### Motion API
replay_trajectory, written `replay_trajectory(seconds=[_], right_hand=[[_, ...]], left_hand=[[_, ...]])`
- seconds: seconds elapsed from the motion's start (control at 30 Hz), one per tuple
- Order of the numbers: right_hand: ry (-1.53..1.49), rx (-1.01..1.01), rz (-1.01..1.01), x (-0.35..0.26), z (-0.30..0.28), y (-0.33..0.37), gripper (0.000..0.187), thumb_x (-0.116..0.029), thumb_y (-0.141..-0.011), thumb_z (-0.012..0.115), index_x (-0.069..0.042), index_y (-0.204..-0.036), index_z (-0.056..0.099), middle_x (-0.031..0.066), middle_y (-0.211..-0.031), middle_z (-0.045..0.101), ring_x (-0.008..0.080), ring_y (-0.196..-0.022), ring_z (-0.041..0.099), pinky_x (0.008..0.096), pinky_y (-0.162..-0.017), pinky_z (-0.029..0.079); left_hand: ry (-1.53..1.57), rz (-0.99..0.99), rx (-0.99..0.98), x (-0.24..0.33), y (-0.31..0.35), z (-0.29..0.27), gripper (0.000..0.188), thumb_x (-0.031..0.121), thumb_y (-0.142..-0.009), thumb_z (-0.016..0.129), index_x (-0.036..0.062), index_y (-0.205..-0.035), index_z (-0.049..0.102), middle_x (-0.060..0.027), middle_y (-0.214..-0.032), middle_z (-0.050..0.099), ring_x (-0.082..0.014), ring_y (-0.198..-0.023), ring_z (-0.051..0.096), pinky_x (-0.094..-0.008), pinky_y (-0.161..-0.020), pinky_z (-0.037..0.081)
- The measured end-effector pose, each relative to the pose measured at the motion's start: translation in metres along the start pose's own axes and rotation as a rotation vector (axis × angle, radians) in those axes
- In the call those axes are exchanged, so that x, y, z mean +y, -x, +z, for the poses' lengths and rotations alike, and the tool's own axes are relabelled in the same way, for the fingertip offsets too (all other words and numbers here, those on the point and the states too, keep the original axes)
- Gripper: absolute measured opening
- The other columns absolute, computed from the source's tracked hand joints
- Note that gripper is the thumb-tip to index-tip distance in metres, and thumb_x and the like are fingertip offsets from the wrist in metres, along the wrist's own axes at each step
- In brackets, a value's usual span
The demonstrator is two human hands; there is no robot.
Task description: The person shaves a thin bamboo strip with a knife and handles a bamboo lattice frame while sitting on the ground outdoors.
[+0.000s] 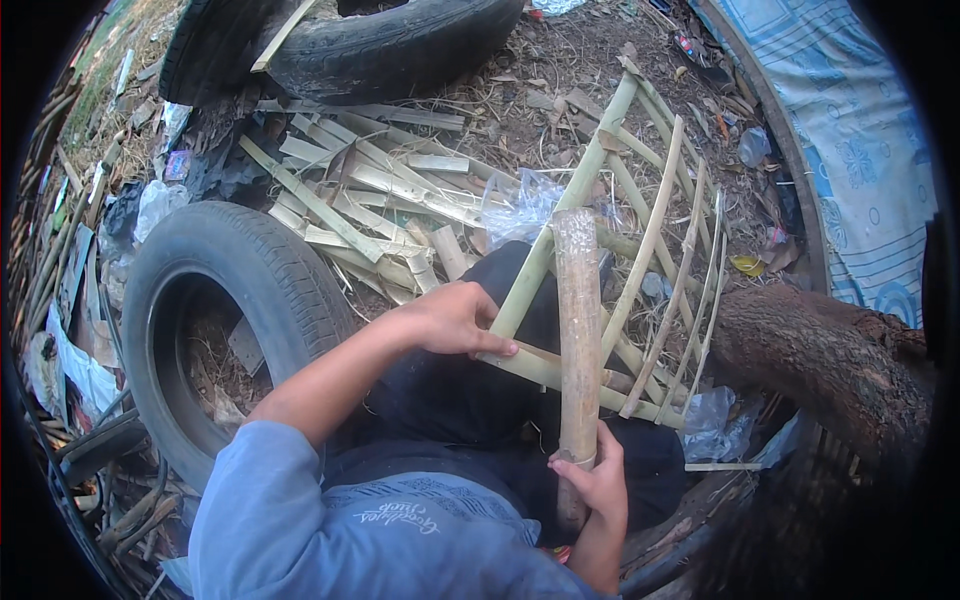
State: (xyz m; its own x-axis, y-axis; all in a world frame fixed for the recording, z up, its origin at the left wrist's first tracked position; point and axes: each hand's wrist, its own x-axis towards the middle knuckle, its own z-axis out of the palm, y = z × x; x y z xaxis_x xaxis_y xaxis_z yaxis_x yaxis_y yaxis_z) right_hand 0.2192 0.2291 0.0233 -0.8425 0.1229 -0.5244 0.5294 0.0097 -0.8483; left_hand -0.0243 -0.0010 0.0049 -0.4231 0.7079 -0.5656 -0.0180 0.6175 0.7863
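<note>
My left hand (pixel 455 320) grips the near left corner of a bamboo frame (pixel 583 180), with the thumb lying along its near bar. The frame is made of green poles with several thin split slats across its right side, and it rests over my dark-trousered legs. A thick, pale wooden stick (pixel 578 330) stands lengthwise in front of the frame, crossing over its near bar. Wrapped round the lower end of this stick is my right hand (pixel 603 485). Whether the stick touches the bar, I cannot tell.
A worn tyre (pixel 290 270) leans at my left, and more tyres (pixel 400 50) lie at the far side. Split bamboo pieces (pixel 400 190) are heaped ahead. A thick log (pixel 820 345) lies at right, below a blue patterned cloth (pixel 860 150). Clear plastic (pixel 520 205) lies among the scraps.
</note>
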Motion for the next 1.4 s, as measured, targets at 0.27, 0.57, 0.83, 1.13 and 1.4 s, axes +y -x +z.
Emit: replay_trajectory(seconds=[0.27, 0.57, 0.83, 1.13, 1.4], right_hand=[[-0.319, -0.020, 0.112, -0.006, 0.004, 0.006, 0.055, -0.006, -0.069, 0.076, 0.004, -0.116, 0.050, 0.0099, -0.087, 0.062, 0.0123, -0.065, 0.061, 0.0266, -0.057, 0.053], [-0.207, 0.042, 0.034, -0.011, 0.016, 0.013, 0.054, 0.001, -0.069, 0.075, 0.002, -0.115, 0.047, 0.0082, -0.084, 0.060, 0.0129, -0.066, 0.060, 0.0265, -0.057, 0.052], [-0.141, 0.574, -0.420, -0.027, 0.026, 0.018, 0.065, 0.003, -0.072, 0.068, 0.003, -0.126, 0.031, 0.0120, -0.083, 0.054, 0.0161, -0.063, 0.057, 0.0291, -0.059, 0.051], [0.519, 0.295, -0.025, -0.029, 0.035, 0.014, 0.062, -0.007, -0.068, 0.071, 0.002, -0.123, 0.044, 0.0228, -0.091, 0.065, 0.0339, -0.085, 0.068, 0.0384, -0.077, 0.052], [0.051, -0.031, 0.036, -0.005, 0.011, 0.009, 0.058, -0.001, -0.070, 0.070, 0.001, -0.122, 0.042, 0.0115, -0.078, 0.060, 0.0195, -0.061, 0.063, 0.0315, -0.054, 0.052]], left_hand=[[-0.011, -0.023, -0.008, 0.004, 0.005, -0.001, 0.045, 0.046, -0.078, 0.074, 0.0022, -0.089, 0.073, -0.0089, -0.067, 0.067, -0.0152, -0.063, 0.062, -0.0305, -0.061, 0.047], [0.001, 0.000, 0.002, 0.002, 0.003, -0.001, 0.045, 0.046, -0.078, 0.074, 0.0027, -0.088, 0.073, -0.0082, -0.066, 0.066, -0.0145, -0.062, 0.061, -0.0309, -0.060, 0.047], [0.015, 0.005, -0.008, -0.001, -0.002, 0.001, 0.043, 0.044, -0.078, 0.075, 0.0014, -0.085, 0.073, -0.0068, -0.065, 0.065, -0.0116, -0.062, 0.061, -0.0291, -0.058, 0.046], [0.010, -0.022, -0.020, 0.011, 0.001, -0.005, 0.042, 0.044, -0.077, 0.075, 0.0022, -0.077, 0.072, -0.0054, -0.065, 0.067, -0.0152, -0.065, 0.065, -0.0304, -0.063, 0.049], [0.075, 0.006, -0.003, 0.003, 0.002, -0.001, 0.042, 0.043, -0.077, 0.077, 0.0011, -0.080, 0.072, -0.0045, -0.061, 0.063, -0.0103, -0.058, 0.057, -0.0281, -0.055, 0.044]])
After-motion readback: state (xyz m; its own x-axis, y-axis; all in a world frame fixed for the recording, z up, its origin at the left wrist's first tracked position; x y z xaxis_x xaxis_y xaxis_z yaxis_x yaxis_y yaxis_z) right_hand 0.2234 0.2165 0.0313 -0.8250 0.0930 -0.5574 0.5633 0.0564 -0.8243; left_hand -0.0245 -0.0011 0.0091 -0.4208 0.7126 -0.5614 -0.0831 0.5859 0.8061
